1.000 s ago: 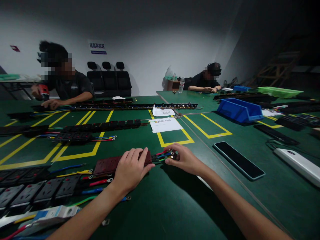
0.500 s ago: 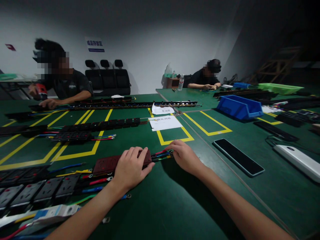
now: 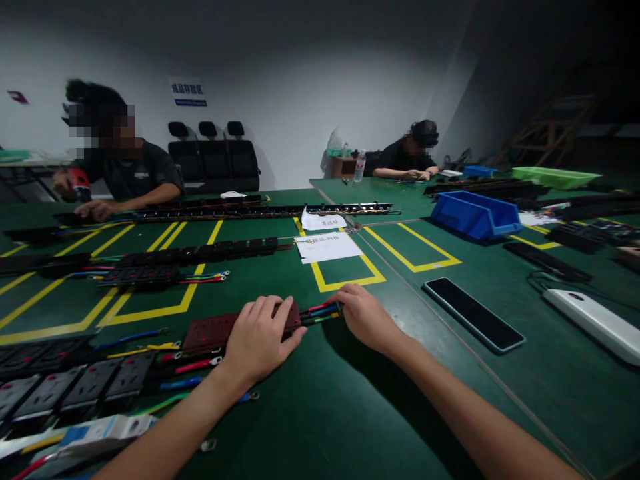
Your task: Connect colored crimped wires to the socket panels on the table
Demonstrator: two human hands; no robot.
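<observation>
A dark red socket strip (image 3: 207,331) lies on the green table in front of me. My left hand (image 3: 260,337) is wrapped over its right part, the thumb along the near side and the fingers over the top. From the strip's right end come red, blue and green wires (image 3: 320,313). At their tips, my right hand (image 3: 364,315) pinches the wire ends between thumb and fingers. Left of my left forearm lie black socket strips (image 3: 85,387), with coloured wires ending in ring terminals (image 3: 216,361).
A phone (image 3: 473,313) and a white power bank (image 3: 593,323) lie to the right. Behind them stands a blue bin (image 3: 475,215). Paper sheets (image 3: 329,247) and rows of black socket modules (image 3: 200,252) lie farther back. Two people sit across the table, one holding a red drill (image 3: 80,183).
The view has shifted slightly. Both hands keep their places on the socket strip and its wires, with hardly any movement.
</observation>
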